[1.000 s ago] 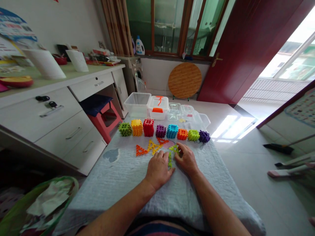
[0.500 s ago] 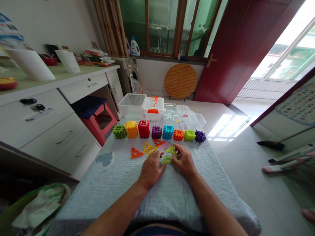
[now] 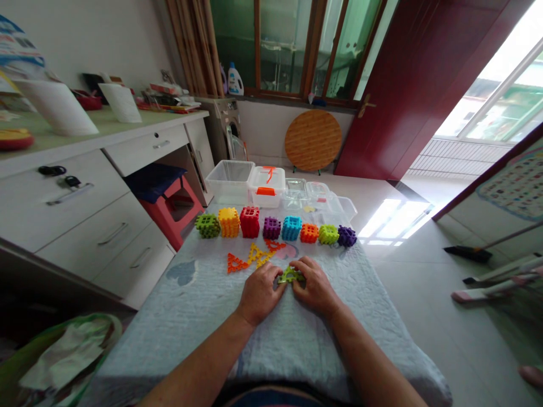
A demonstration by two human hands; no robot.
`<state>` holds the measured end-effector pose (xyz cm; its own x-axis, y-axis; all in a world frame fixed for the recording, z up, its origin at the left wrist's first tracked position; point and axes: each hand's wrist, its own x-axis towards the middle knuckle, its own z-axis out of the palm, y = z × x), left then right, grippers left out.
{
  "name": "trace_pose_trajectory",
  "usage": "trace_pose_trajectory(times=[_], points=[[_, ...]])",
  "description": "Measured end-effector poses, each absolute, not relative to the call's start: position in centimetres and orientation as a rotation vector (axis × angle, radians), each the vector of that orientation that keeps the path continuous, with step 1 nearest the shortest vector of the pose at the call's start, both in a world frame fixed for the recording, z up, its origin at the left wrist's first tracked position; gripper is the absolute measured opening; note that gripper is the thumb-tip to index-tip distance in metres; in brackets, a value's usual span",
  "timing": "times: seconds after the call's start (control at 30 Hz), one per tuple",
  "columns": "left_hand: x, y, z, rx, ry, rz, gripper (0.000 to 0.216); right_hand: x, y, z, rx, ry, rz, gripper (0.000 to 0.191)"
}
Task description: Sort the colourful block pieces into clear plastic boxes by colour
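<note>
Between my two hands is a light-green triangular plastic building piece (image 3: 290, 275) with cut-outs. My left hand (image 3: 262, 289) pinches its left side, close to the tablecloth. Fingers of my right hand (image 3: 314, 287) close around its right side and cover part of it; whether a second green piece lies under or against it I cannot tell. Just beyond my left hand lie an orange triangle (image 3: 236, 263), yellow triangles (image 3: 259, 255) and a red-orange triangle (image 3: 275, 245).
A row of block stacks and cubes, including a red one (image 3: 250, 222) and a blue one (image 3: 292, 228), crosses the table (image 3: 297, 350). Behind it stand an open clear bin (image 3: 231, 181) and a lidded box (image 3: 266, 186). A pink stool (image 3: 180, 203) is at the left.
My right hand has come down and nearer, bringing its green piece to the one at my left hand. The two green shapes now appear as one. The other pieces stay put.
</note>
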<state>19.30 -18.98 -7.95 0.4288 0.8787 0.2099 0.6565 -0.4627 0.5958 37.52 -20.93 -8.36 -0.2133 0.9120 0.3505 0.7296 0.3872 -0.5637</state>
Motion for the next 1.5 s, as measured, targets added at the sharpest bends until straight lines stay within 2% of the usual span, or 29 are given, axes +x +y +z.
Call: trace_pose_trajectory(times=[0.13, 0.3, 0.4, 0.83, 0.97, 1.23, 1.5], points=[[19.3, -19.1, -8.0, 2.285, 1.363, 0.678, 0.008, 38.1, -21.0, -8.1, -1.444, -2.002, 0.310, 0.038], [19.2, -18.9, -8.2, 2.292, 1.367, 0.651, 0.008, 39.4, -21.2, -7.8, -1.541, -2.023, 0.327, 0.011], [19.1, -18.8, -8.2, 2.291, 1.350, 0.628, 0.010, 39.6, -21.1, -7.9, -1.543, -2.044, 0.347, 0.008], [19.0, -18.6, -8.1, 2.212, 1.347, 0.665, 0.007, 40.6, -20.9, -7.6, -1.495, -2.086, 0.400, 0.009], [18.9, -18.6, -8.0, 2.177, 1.339, 0.725, 0.013, 42.8, -20.6, -6.4, -1.534, -1.894, 0.280, 0.004], [19.0, -18.5, -7.7, 2.177, 1.331, 0.699, 0.014, 47.1, -16.6, -3.1, -1.845, -1.479, -0.155, 0.009], [19.0, -18.5, -7.8, 2.170, 1.328, 0.675, 0.015, 46.4, -14.0, -4.4, -2.223, -1.368, -0.143, 0.013]])
